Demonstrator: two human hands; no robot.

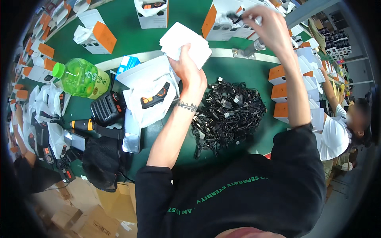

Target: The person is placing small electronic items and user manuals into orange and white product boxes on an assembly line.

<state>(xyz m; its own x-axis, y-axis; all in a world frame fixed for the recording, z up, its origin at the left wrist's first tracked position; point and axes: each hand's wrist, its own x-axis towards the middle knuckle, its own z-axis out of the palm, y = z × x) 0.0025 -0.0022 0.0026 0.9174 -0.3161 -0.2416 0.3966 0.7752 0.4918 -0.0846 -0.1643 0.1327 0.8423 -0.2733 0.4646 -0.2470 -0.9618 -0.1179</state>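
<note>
My left hand (pixel 187 70) grips a stack of white cards or booklets (pixel 181 36) above the table's middle rail. Up at the far right, my right hand (pixel 271 28) pinches a small black cable (pixel 234 17) over an open white-and-orange box (pixel 222 28); motion blurs the fingers a little. A large heap of coiled black cables (pixel 230 113) lies on the green table between my forearms. Beside my left forearm sits an open white box (pixel 135 75) with a black-and-orange device (pixel 155 96) in white wrapping.
A green-capped bottle (pixel 85 77), a black radio-like unit (pixel 105 107), a phone (pixel 131 133) and a black mesh bag (pixel 101 162) crowd the left side. Open boxes (pixel 279 93) line the right. Co-workers sit at both sides; one wears a white shirt (pixel 336 135). A metal post (pixel 254 47) rises at the rail.
</note>
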